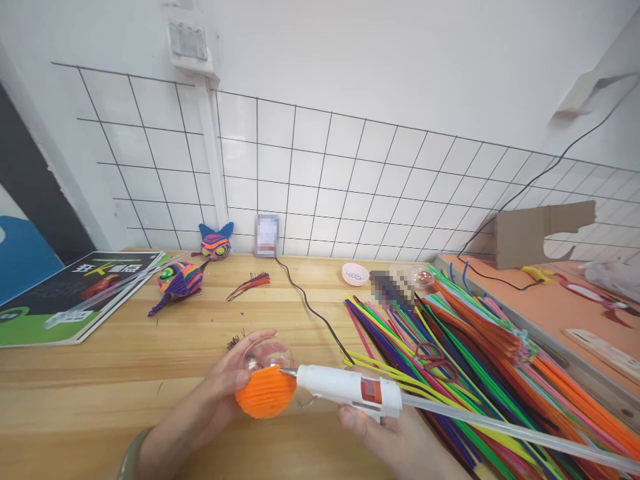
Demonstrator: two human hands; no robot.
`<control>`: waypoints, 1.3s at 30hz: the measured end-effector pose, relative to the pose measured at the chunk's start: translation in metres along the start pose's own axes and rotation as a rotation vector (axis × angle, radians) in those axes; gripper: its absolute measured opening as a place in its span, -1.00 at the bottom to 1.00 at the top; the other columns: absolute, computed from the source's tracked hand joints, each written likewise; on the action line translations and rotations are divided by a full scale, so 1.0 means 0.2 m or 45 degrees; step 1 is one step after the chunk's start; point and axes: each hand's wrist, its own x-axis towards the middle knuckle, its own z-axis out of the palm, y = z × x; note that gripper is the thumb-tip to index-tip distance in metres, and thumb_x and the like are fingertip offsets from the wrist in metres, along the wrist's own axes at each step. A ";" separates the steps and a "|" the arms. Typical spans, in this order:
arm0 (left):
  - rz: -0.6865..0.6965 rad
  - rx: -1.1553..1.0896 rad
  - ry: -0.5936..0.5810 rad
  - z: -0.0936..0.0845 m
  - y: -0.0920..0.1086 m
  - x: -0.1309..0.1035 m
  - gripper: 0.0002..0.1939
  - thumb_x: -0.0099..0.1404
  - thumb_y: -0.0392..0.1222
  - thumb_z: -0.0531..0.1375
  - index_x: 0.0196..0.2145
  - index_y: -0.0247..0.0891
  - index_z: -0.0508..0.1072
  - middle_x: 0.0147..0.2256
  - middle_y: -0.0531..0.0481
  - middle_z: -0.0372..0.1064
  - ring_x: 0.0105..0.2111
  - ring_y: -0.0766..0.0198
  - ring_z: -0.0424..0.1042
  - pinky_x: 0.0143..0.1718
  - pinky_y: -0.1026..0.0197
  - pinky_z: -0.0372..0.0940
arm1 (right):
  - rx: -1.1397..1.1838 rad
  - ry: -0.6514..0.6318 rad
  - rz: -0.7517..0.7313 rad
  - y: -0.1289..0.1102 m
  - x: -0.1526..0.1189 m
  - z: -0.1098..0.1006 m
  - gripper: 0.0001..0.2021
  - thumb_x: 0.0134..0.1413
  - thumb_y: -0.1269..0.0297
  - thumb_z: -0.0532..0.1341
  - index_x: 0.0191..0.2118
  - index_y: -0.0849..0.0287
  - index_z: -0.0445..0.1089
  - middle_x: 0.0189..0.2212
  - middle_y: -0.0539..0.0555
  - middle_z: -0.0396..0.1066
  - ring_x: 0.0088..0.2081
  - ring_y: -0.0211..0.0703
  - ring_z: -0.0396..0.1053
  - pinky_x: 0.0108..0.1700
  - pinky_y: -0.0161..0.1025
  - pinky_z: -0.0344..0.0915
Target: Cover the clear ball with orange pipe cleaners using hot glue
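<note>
My left hand (225,383) is closed around a clear plastic ball (270,350), low in the middle of the head view. Orange pipe cleaner (266,393) wraps the lower part of the ball in rows, while its top is bare and see-through. In my right hand (375,427) is a white hot glue gun (345,388) with a long clear glue stick running out of its back. The metal nozzle points left and meets the ball at the upper edge of the orange rows. My right fingers are partly hidden behind the gun's body.
Many coloured pipe cleaners (450,360) cover the right side, with red-handled scissors (437,360) among them. Further back stand a pink bowl (355,274), a black cable (310,303) and a phone (267,235). Two colourful figures (183,280) and a poster board (75,293) lie left.
</note>
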 end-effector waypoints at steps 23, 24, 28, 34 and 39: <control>0.017 -0.057 0.005 0.00 0.00 0.00 -0.47 0.00 -0.06 0.32 -0.03 -0.07 0.43 -0.04 -0.07 0.44 -0.01 -0.03 0.32 -0.07 0.08 0.24 | 0.244 0.082 0.091 0.02 0.00 0.02 -0.59 -0.04 -0.10 0.23 -0.23 0.16 0.40 -0.32 0.08 0.45 -0.26 -0.07 0.39 -0.18 -0.22 0.35; 0.016 -0.049 0.010 0.00 0.00 0.00 -0.46 -0.01 -0.05 0.32 -0.02 -0.08 0.43 -0.04 -0.08 0.44 0.00 -0.04 0.31 -0.07 0.07 0.24 | 0.245 0.084 0.079 0.03 0.01 0.02 -0.58 -0.04 -0.11 0.22 -0.23 0.16 0.39 -0.35 0.06 0.43 -0.29 -0.11 0.38 -0.21 -0.24 0.34; 0.021 -0.024 0.047 -0.01 0.00 0.01 -0.43 -0.04 -0.03 0.34 -0.02 -0.10 0.43 -0.03 -0.11 0.44 0.02 -0.07 0.30 -0.04 0.07 0.21 | 0.241 0.030 0.029 0.06 0.04 0.00 -0.55 0.01 -0.18 0.16 -0.44 0.19 0.35 -0.61 -0.05 0.26 -0.57 -0.32 0.20 -0.47 -0.37 0.26; 0.062 -0.083 0.096 -0.02 0.02 0.02 -0.45 -0.03 -0.06 0.34 -0.04 -0.13 0.45 -0.03 -0.13 0.45 0.00 -0.07 0.32 -0.06 0.05 0.24 | 0.375 -0.206 0.021 0.15 0.11 -0.04 -0.42 -0.04 -0.30 0.10 -0.43 0.26 0.30 -0.63 -0.01 0.31 -0.74 -0.47 0.03 -0.70 -0.47 0.01; 0.081 -0.146 0.165 -0.03 0.02 0.03 -0.50 -0.02 -0.12 0.35 -0.06 -0.15 0.46 -0.08 -0.11 0.48 -0.03 -0.02 0.35 -0.11 0.09 0.27 | 0.306 -0.525 0.086 0.18 0.13 -0.07 -0.32 -0.09 -0.35 0.09 -0.30 0.32 0.36 -0.61 0.02 0.37 -0.76 -0.48 0.07 -0.76 -0.52 -0.04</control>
